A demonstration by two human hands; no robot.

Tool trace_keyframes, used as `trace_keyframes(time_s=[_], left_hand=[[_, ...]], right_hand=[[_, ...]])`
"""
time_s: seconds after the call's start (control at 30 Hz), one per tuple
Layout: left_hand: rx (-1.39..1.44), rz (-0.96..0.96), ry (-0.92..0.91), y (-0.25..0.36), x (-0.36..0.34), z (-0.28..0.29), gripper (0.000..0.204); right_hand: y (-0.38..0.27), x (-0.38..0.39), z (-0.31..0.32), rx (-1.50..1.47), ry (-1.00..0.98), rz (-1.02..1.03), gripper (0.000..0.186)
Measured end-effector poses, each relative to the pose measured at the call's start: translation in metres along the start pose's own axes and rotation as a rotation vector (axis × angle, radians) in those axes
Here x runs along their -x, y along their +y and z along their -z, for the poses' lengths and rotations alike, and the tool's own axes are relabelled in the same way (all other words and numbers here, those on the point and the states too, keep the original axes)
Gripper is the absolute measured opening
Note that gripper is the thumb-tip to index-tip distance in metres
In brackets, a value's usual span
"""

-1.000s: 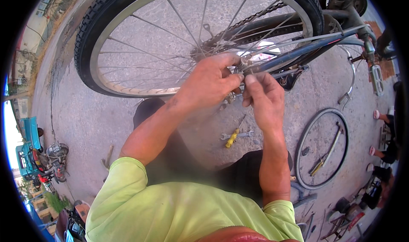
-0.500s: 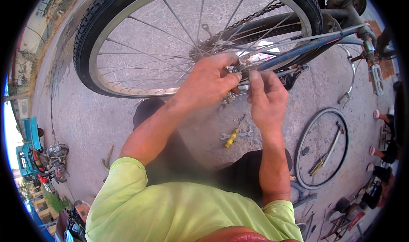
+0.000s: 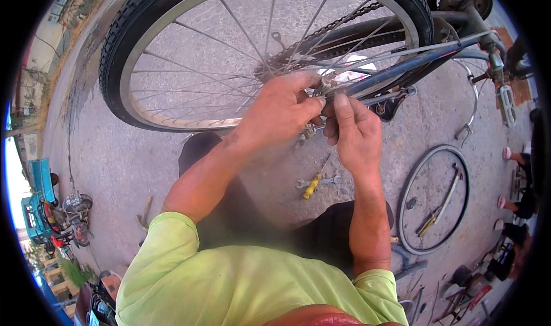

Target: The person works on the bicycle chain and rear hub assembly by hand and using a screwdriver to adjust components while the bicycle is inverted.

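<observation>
Both hands meet at the hub of the large spoked bicycle wheel with black tyre and silver rim [image 3: 172,50], which stands upright above the grey concrete ground [image 3: 115,165]. Left hand [image 3: 281,111] is curled, fingers closed over the small metal axle part [image 3: 327,82] at the wheel's hub, thumb side toward the dark blue frame tube [image 3: 402,65]. Right hand [image 3: 356,134] sits just beside it, touching, index finger stretched up against the same axle part, other fingers folded in; what exactly they pinch is hidden. Rusty chain [image 3: 338,24] runs behind the hub. Below the hub on the ground lie a yellow-handled screwdriver [image 3: 311,185] and a silver open-ended spanner [image 3: 318,182], touching each other. Right of the hub, well apart, a loose thin black tyre ring [image 3: 410,211] lies flat with a long tool [image 3: 439,202] inside it. A silver pedal [image 3: 507,102] hangs further right of the hub. Person wears a lime-green short-sleeved shirt [image 3: 229,286].
</observation>
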State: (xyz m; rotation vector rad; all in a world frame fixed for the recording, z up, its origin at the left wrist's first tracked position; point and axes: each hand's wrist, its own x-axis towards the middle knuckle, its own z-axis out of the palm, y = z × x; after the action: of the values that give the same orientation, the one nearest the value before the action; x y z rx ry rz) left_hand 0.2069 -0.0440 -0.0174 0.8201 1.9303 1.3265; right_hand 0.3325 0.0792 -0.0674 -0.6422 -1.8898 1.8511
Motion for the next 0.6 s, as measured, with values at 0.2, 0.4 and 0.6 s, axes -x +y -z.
trace_keyframes(time_s=[0.2, 0.4, 0.6], left_hand=[[-0.026, -0.008, 0.013, -0.007, -0.003, -0.001, 0.04], [-0.041, -0.015, 0.015, -0.003, -0.001, 0.002, 0.038], [-0.026, -0.03, 0.011, -0.011, -0.004, -0.002, 0.038]], right_hand=[[-0.002, 0.001, -0.011, 0.243, 0.238, 0.285, 0.032], [-0.007, 0.0, -0.004, 0.064, 0.074, -0.049, 0.027], [-0.006, 0.002, -0.011, 0.244, 0.272, 0.272, 0.026]])
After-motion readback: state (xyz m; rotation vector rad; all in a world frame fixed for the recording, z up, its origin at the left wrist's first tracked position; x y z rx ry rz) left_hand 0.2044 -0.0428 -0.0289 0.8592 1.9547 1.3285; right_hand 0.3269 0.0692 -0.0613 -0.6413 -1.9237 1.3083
